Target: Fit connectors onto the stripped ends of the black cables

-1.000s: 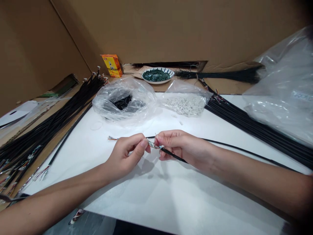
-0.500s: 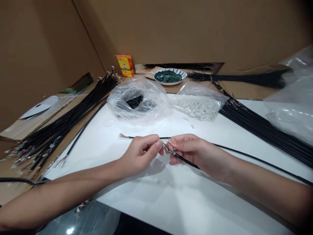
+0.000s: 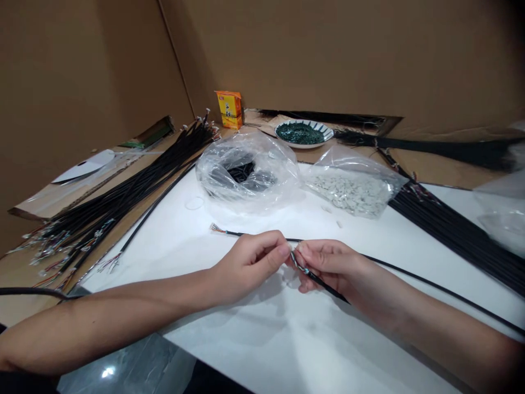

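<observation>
My left hand [image 3: 254, 262] and my right hand [image 3: 328, 265] meet over the white sheet [image 3: 287, 328], both pinched on the stripped end of a thin black cable [image 3: 324, 284]. Short coloured wire ends [image 3: 297, 261] show between the fingertips. The cable runs back under my right forearm. A second black cable [image 3: 410, 273] lies on the sheet just beyond my hands, its stripped coloured tip [image 3: 215, 228] pointing left.
A clear bag with black parts [image 3: 246, 172] and a clear bag of small white pieces [image 3: 353, 189] lie behind the hands. Black cable bundles lie at left [image 3: 123, 191] and right [image 3: 459, 232]. A bowl of green bits [image 3: 301, 133], an orange box [image 3: 228, 108] and brown cardboard walls stand behind.
The view has swung left, so everything sits further right in the frame. My hands have drawn closer together on the wire ends, keeping their pinch.
</observation>
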`<action>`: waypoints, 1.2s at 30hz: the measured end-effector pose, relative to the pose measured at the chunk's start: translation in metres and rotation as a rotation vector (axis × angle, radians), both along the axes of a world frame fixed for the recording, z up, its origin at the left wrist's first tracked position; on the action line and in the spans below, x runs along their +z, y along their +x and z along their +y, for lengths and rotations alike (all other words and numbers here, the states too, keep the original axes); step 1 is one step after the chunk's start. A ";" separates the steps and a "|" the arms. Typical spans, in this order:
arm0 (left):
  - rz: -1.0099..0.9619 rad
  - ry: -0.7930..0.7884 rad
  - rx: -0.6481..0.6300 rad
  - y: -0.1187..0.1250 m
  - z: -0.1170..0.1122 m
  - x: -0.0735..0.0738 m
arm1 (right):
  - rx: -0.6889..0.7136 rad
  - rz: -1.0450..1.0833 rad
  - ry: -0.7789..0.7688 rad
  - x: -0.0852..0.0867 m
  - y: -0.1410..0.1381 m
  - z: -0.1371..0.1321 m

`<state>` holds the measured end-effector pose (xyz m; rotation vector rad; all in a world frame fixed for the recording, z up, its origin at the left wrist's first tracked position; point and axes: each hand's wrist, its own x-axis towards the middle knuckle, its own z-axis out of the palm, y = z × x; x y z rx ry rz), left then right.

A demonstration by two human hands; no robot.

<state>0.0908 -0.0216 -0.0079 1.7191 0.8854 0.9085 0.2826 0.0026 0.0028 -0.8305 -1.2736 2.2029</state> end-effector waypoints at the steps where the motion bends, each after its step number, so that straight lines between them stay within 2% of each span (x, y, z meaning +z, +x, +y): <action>1: -0.031 -0.027 -0.002 0.000 -0.001 -0.001 | 0.004 0.010 -0.001 0.000 0.000 0.000; 11: -0.273 -0.224 -0.081 0.000 0.001 -0.007 | 0.046 0.101 -0.030 0.000 0.001 0.000; 22: -0.299 -0.173 -0.070 0.002 0.001 -0.012 | 0.155 0.108 -0.145 0.000 0.002 0.003; 36: -0.358 -0.165 -0.096 0.004 0.004 -0.014 | 0.168 0.122 -0.304 0.001 0.000 0.002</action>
